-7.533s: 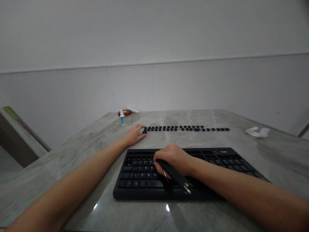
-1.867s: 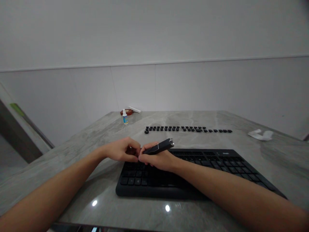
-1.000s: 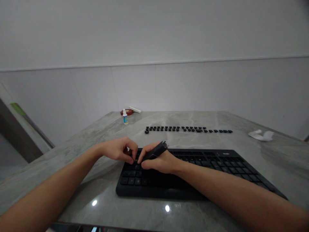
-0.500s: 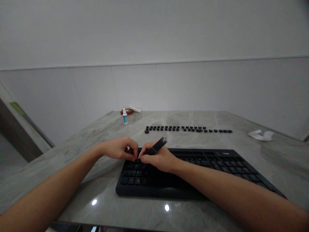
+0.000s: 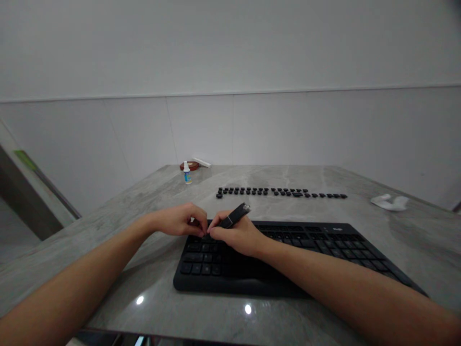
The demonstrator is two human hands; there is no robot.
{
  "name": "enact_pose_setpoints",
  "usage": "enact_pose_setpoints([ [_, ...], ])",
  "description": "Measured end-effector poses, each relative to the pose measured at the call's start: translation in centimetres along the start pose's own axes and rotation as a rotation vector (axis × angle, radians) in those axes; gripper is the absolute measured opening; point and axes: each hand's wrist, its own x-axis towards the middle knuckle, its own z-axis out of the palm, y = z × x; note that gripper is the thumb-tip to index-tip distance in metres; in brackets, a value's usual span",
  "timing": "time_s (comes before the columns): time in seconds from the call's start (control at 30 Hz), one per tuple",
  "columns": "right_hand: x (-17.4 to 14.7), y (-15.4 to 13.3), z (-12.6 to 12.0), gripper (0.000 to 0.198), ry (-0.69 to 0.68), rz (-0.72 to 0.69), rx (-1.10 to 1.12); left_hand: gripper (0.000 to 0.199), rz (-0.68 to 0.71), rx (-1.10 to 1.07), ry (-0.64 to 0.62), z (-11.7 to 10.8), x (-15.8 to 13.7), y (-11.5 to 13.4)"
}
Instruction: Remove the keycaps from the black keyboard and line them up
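A black keyboard lies on the grey marbled table, with bare dark areas among its keys. Over its far left corner, my left hand has its fingers closed in a pinch at the keys; whatever they hold is hidden. Right beside it, almost touching fingertips, my right hand is wrapped around a black pen-like tool. The tool's silvery end points up and to the right, and its lower end is hidden by the fingers.
Beyond the keyboard, several loose black keycaps lie in rows. A small white-capped bottle stands at the back left, near a reddish-brown object and a white strip. Crumpled white tissue lies on the right.
Both hands stay at the same keys, with only slight finger shifts; the left fingertips sit a little closer to the right ones. The view has moved very slightly.
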Motion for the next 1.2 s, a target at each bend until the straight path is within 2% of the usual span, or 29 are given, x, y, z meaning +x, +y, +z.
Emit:
enact_pose_setpoints([
  [0.43, 0.28, 0.34, 0.0, 0.007, 0.066, 0.056, -0.073, 0.011, 0.005, 0.011, 0.0, -0.15, -0.11, 0.39],
  [0.8, 0.32, 0.1, 0.06, 0.01, 0.093, 0.072, -0.08, 0.009, 0.003, 0.006, 0.023, -0.02, -0.04, -0.3],
  [1.2, 0.21, 0.3, 0.09, 0.01, 0.11, -0.006, -0.071, 0.007, 0.018, -0.003, 0.057, 0.03, 0.01, -0.47],
])
